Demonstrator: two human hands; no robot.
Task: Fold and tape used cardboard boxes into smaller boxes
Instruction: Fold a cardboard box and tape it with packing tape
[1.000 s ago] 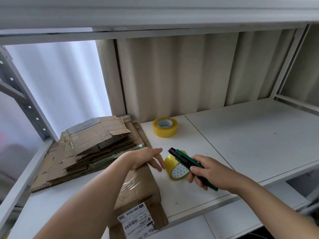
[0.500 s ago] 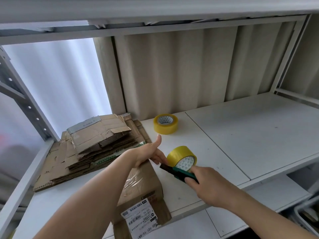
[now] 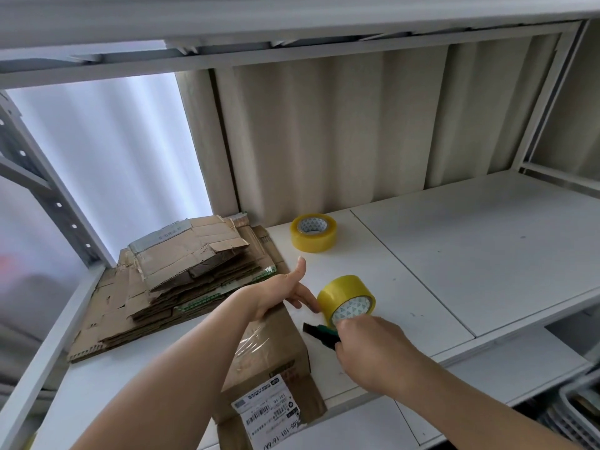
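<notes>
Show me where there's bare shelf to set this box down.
The right shelf panel is bare from the flat tape roll across to the frame. The left is crowded: cardboard stack, box, both hands and the standing tape roll fill it.

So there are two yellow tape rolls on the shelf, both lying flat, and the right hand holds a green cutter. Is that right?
Not quite. Only the far tape roll lies flat. The near tape roll stands tilted on its edge, its open core facing the camera, as the head view shows. The rest holds: both are yellow, and the right hand holds the green cutter.
</notes>
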